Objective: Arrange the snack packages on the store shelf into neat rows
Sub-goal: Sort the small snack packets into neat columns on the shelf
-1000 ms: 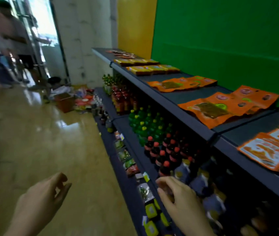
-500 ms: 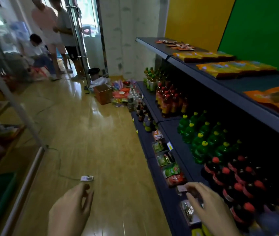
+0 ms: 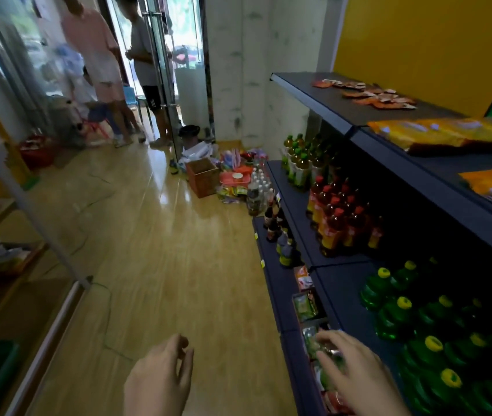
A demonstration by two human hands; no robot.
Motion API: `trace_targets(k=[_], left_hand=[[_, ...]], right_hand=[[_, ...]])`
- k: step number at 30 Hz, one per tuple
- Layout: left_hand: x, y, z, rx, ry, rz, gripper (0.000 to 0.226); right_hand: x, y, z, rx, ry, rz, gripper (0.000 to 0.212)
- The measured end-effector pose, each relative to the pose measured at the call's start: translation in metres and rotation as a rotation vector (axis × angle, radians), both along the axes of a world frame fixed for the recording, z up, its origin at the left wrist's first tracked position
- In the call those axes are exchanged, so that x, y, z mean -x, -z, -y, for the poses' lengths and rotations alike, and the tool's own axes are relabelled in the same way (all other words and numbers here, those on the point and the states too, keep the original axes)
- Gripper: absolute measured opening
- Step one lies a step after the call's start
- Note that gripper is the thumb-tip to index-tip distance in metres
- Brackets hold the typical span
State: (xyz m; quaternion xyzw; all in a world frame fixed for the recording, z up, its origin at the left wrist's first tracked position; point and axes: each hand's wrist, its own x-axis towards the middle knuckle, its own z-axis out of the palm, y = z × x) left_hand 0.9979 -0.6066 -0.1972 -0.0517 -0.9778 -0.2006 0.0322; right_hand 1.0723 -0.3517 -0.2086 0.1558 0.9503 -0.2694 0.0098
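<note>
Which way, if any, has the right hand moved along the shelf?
Yes: the right hand moved doorward, from beside dark red-capped bottles to beside the green bottles.

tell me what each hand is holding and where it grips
Left hand holds nothing. Right hand rests on top of the green snack packet on the low shelf; whether it grips cannot be told.

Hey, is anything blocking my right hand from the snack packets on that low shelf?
Nothing visible does. The right hand lies over a green snack packet at the front of the low shelf. The green bottles stand one shelf up, out of the way.
</note>
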Motion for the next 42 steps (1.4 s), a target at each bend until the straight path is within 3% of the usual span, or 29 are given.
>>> trace_targets(k=[4, 11, 13, 20, 24, 27, 34, 38, 42], left_hand=[[0.079, -0.01, -0.006, 0.02, -0.03, 0.01, 0.019], [0.203, -0.003, 0.0, -0.106, -0.179, 0.338, 0.013], [0.24, 0.003, -0.01, -0.122, -0.186, 0.353, 0.013], [0.407, -0.02, -0.02, -0.14, -0.08, 0.266, 0.014], [0.506, -0.03, -0.023, -0.172, -0.095, 0.115, 0.008], [0.563, -0.03, -0.037, -0.173, -0.04, 0.127, 0.005], [0.667, 0.002, -0.102, -0.417, 0.088, 0.105, 0.037], [0.735, 0.0, -0.16, -0.398, 0.158, 0.094, 0.02], [0.801, -0.034, -0.229, -0.394, 0.311, -0.039, 0.011]], right_hand=[[0.088, -0.01, -0.029, -0.043, -0.078, -0.04, 0.021], [0.215, -0.001, -0.056, -0.004, -0.103, 0.017, 0.02], [0.251, 0.007, -0.057, 0.006, -0.102, 0.043, 0.02], [0.388, -0.004, -0.065, 0.041, 0.027, -0.008, 0.016], [0.454, -0.019, -0.075, 0.041, 0.183, -0.124, 0.015], [0.488, -0.024, -0.085, 0.059, 0.224, -0.082, 0.017], [0.566, -0.011, -0.112, 0.084, 0.291, -0.009, 0.02], [0.629, -0.019, -0.143, 0.009, 0.29, -0.088, 0.015], [0.679, -0.05, -0.183, -0.07, 0.33, -0.184, 0.017]])
